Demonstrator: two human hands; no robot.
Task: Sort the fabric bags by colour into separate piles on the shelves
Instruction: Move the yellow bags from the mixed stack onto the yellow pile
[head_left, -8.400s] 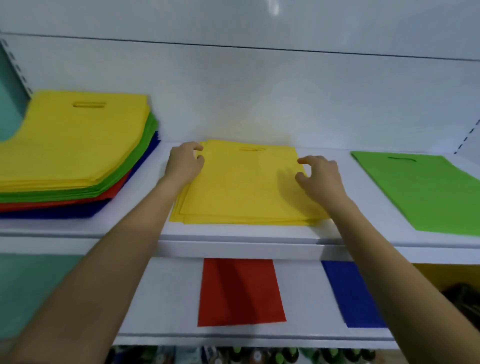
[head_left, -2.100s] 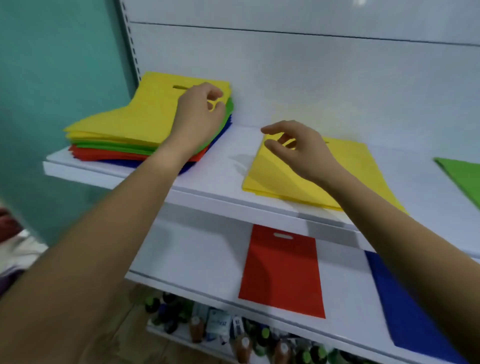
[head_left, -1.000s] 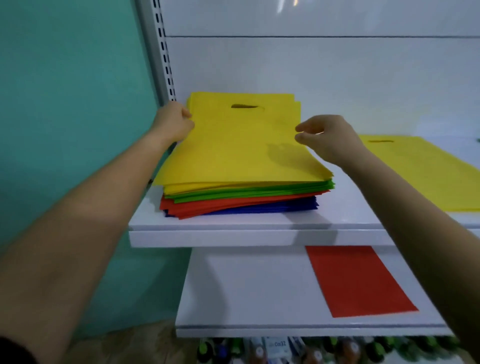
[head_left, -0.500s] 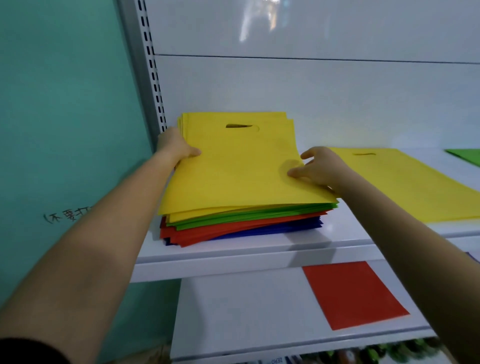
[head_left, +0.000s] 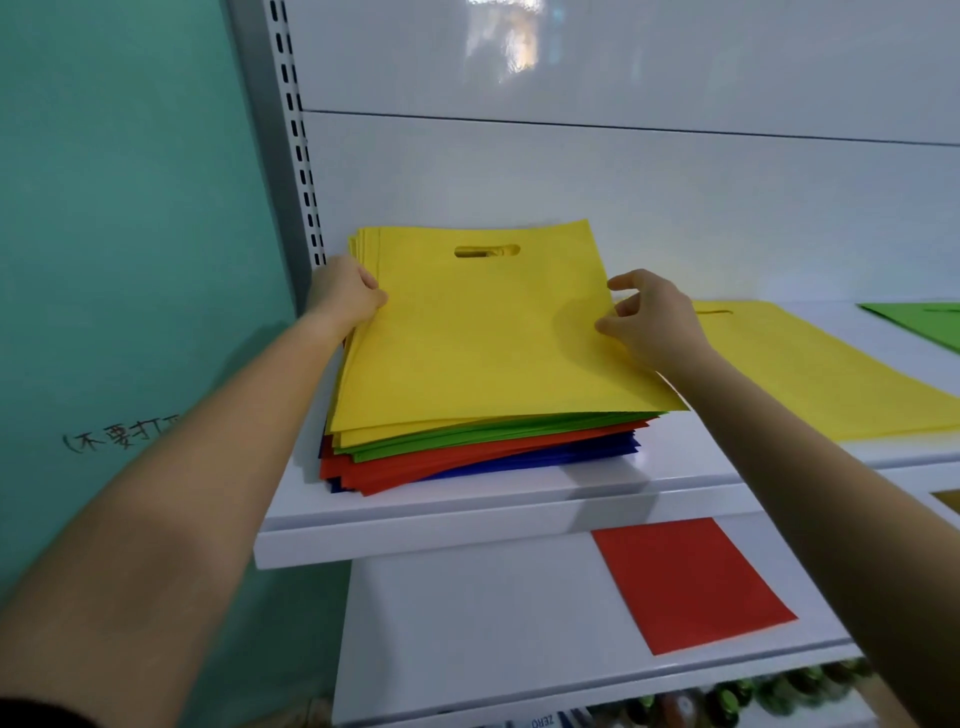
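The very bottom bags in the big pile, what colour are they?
Dark blue. The bottom bags lie under the red bags, best seen in the head view.

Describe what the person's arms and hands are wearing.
The left hand and right hand are bare: no gloves, rings or watch show. Both forearms are uncovered too. Only a dark sleeve edge shows, at the left arm's upper end.

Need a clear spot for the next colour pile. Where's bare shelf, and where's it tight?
Lower shelf, left of the red bag: widest bare patch. Upper shelf: narrow gap between the mixed stack and yellow pile, plus a front strip. Crowded at the stack: left hand and right hand at its top yellow bag's edges.
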